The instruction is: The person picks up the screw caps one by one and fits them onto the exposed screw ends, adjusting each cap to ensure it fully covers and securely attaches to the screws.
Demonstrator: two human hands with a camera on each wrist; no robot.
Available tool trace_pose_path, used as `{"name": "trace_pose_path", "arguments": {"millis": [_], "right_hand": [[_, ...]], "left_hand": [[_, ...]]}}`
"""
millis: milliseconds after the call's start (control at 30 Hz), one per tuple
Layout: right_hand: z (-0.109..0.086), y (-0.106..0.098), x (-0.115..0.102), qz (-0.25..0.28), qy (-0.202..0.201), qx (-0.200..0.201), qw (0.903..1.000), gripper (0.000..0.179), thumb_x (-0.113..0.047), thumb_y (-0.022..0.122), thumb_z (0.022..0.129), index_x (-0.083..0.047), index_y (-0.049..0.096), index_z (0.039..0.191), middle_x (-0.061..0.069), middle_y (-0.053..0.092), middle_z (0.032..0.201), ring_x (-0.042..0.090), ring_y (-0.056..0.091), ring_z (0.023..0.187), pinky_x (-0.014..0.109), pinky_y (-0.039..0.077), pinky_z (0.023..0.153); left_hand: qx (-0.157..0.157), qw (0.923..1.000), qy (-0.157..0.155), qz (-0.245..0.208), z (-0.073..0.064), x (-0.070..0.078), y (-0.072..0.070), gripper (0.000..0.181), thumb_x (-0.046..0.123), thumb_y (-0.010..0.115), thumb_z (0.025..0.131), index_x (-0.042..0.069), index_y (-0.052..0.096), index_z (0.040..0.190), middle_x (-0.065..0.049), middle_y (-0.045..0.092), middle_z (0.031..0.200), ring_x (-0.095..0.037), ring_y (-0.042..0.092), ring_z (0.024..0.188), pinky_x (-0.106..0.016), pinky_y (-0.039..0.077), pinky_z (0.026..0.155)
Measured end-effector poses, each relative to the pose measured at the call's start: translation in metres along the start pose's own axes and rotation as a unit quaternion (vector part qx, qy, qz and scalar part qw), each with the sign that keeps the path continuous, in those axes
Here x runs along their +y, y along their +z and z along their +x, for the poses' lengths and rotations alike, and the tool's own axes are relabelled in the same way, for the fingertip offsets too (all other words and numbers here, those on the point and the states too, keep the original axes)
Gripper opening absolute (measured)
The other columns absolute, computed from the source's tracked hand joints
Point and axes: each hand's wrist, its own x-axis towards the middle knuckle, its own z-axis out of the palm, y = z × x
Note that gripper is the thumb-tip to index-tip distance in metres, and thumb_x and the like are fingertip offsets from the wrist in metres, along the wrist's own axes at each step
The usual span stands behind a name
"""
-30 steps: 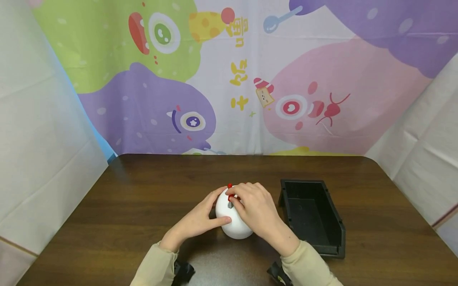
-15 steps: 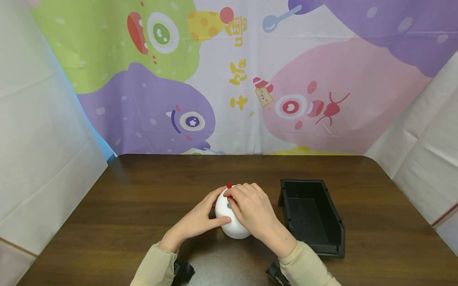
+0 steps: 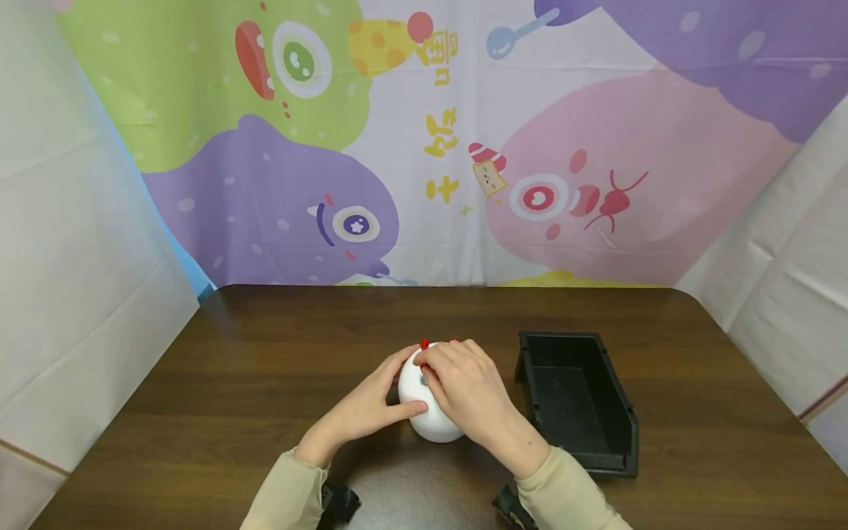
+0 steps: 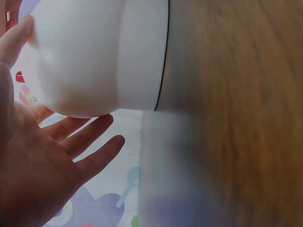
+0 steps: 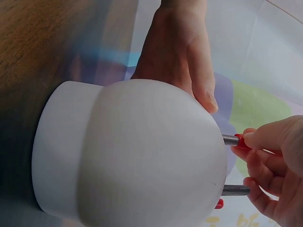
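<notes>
A white rounded dome with a straight-sided base stands upright on the table. Threaded metal studs stick out of its top; one stud is bare at its visible part. My left hand holds the dome's left side, thumb in front and fingers around the far side. With thumb and fingertips, my right hand pinches a small red cap at the end of another threaded stud. A second red cap shows at the dome's far side. The right hand hides much of the top in the head view.
To the right stands a black open bin on the dark wooden table. A cartoon-printed curtain hangs behind the table. Black straps are at both wrists.
My right hand has shifted slightly left, its fingers now covering more of the red cap and stud. Another bit of red shows behind its knuckles. The left hand and dome stay put.
</notes>
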Motion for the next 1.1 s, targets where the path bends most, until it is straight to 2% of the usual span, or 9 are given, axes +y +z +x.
{"name": "trace_pose_path", "arguments": {"millis": [167,233,733,1100], "right_hand": [[-0.0004,-0.0005,-0.0003,0.004,0.003,-0.004,1.0000,0.011,-0.011,0.069,0.079,-0.014,0.065,0.089,-0.004,0.068,0.087,0.009,0.062,0.083,0.025,0.044,0.071],[-0.0007,-0.0007,-0.0003,0.005,0.003,-0.005,1.0000,0.012,-0.011,0.070,0.079,-0.014,0.065,0.089,-0.004,0.068,0.087,0.009,0.063,0.083,0.024,0.044,0.070],[-0.0033,0.0012,0.0001,0.012,0.000,-0.007,0.9999,0.013,-0.010,0.070,0.078,-0.013,0.065,0.090,-0.004,0.067,0.085,0.010,0.062,0.082,0.024,0.043,0.066],[-0.0047,0.0042,0.0011,0.015,-0.001,-0.008,0.9999,0.012,-0.010,0.070,0.077,-0.013,0.065,0.087,-0.004,0.067,0.081,0.010,0.061,0.075,0.024,0.043,0.065]], "left_hand": [[0.000,1.0000,-0.002,0.004,0.0002,0.0002,-0.0002,0.083,0.046,0.066,0.079,0.025,0.019,0.144,0.004,0.027,0.145,-0.016,0.037,0.127,-0.044,0.036,0.099],[0.002,0.9999,0.000,0.012,0.0027,-0.0089,0.0021,0.084,0.052,0.065,0.077,0.031,0.018,0.143,0.008,0.026,0.144,-0.013,0.036,0.127,-0.041,0.037,0.099],[0.002,0.9998,-0.007,0.018,0.0024,-0.0093,0.0025,0.084,0.054,0.064,0.077,0.030,0.019,0.143,0.007,0.027,0.144,-0.013,0.036,0.127,-0.041,0.037,0.099],[0.003,0.9999,-0.003,0.016,0.0029,-0.0090,0.0026,0.083,0.052,0.065,0.078,0.030,0.019,0.143,0.007,0.027,0.144,-0.013,0.036,0.127,-0.041,0.037,0.099]]}}
